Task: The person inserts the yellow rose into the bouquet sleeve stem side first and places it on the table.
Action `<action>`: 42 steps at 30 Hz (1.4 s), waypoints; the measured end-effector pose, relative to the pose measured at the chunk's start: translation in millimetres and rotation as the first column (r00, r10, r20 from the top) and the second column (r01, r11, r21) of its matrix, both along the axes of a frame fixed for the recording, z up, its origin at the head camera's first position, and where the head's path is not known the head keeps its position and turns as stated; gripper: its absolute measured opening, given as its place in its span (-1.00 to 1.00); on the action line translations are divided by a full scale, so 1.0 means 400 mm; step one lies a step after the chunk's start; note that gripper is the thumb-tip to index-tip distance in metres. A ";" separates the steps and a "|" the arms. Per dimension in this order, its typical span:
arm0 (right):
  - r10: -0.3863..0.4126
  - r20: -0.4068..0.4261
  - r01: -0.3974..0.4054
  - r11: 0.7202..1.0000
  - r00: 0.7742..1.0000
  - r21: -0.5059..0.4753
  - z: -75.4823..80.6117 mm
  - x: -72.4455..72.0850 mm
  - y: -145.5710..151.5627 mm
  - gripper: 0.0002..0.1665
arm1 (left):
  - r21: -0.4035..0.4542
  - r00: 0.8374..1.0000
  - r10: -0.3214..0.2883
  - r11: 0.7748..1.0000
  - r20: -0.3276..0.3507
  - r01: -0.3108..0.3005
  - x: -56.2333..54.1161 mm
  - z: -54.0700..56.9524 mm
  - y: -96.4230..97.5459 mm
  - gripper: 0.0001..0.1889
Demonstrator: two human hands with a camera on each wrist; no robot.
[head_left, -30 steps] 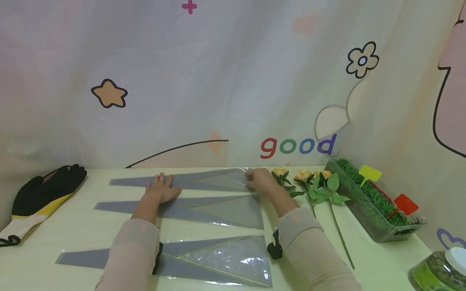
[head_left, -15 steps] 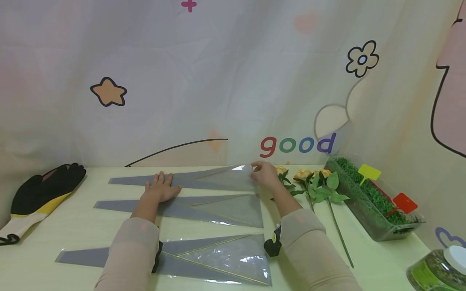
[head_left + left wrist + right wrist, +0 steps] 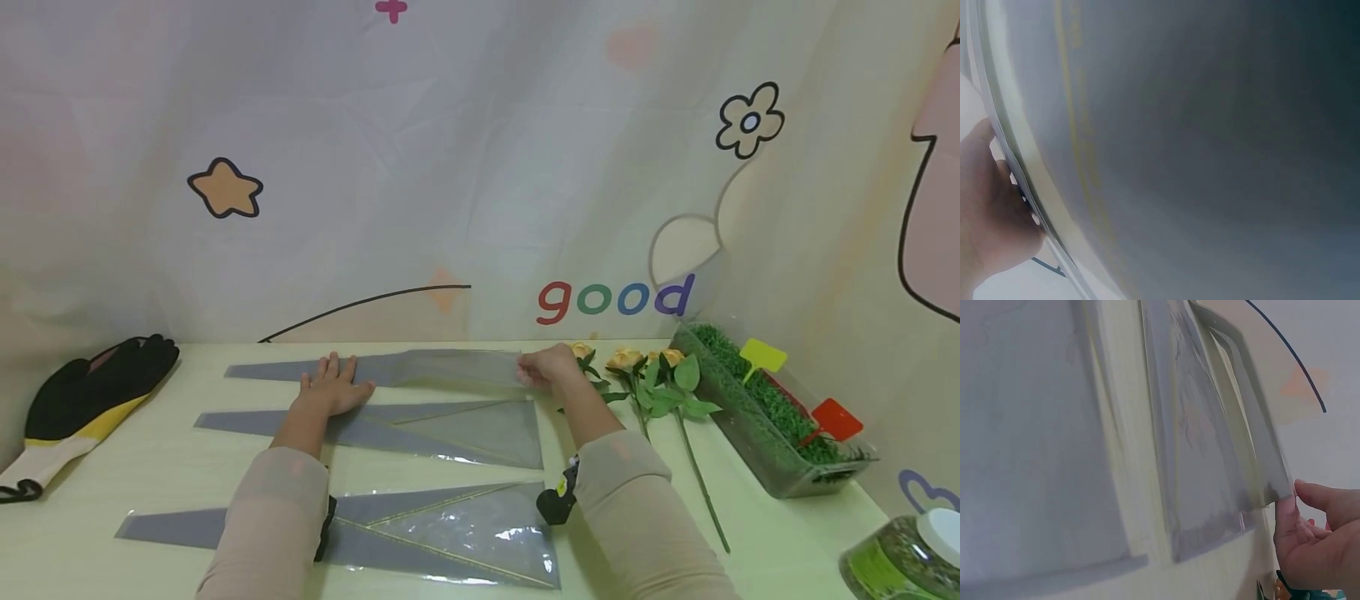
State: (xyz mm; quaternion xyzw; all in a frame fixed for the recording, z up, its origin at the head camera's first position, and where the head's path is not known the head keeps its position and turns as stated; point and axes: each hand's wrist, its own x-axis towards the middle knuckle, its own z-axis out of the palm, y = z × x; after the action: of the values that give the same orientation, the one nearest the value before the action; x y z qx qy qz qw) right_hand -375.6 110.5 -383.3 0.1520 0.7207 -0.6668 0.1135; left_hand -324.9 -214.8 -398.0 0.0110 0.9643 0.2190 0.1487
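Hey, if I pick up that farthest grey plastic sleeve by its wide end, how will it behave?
The far sleeve will probably flop, since its wide end curves where the right grip pinches it. It's likely light, as its lifted edge looks thin. It may be slippery too, judging by the shiny glints on the similar near sleeve.

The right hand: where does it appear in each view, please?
Head: the right hand is right of centre, at the wide end of the farthest grey sleeve.
Left wrist: not in it; the hand at the left edge is the left hand.
Right wrist: lower right, pinching that sleeve's raised corner.
Landmark: the curved dark line on the backdrop, clear in head and right wrist; in left wrist, possibly the short dark line.
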 end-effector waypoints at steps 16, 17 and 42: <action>0.161 -0.028 -0.161 0.987 0.987 0.028 -0.012 0.000 0.003 -0.67 | -0.014 1.000 -0.006 1.000 -0.002 0.006 -0.009 -0.003 -0.002 -0.26; 0.172 -0.030 -0.171 0.985 0.985 0.035 -0.012 0.000 0.002 -0.67 | -0.016 1.000 -0.006 1.000 -0.002 0.006 -0.010 -0.004 -0.002 -0.26; 0.258 -0.069 -0.240 0.950 0.964 0.198 0.007 0.016 -0.015 -0.60 | -0.038 0.994 -0.017 0.999 -0.108 0.013 -0.017 -0.004 -0.016 -0.19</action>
State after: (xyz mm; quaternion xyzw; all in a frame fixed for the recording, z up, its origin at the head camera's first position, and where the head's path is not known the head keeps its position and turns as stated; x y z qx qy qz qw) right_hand -369.2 104.3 -380.4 0.0383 0.7983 -0.5826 0.1479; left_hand -331.8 -221.2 -399.6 0.0276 0.9747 0.1991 0.0979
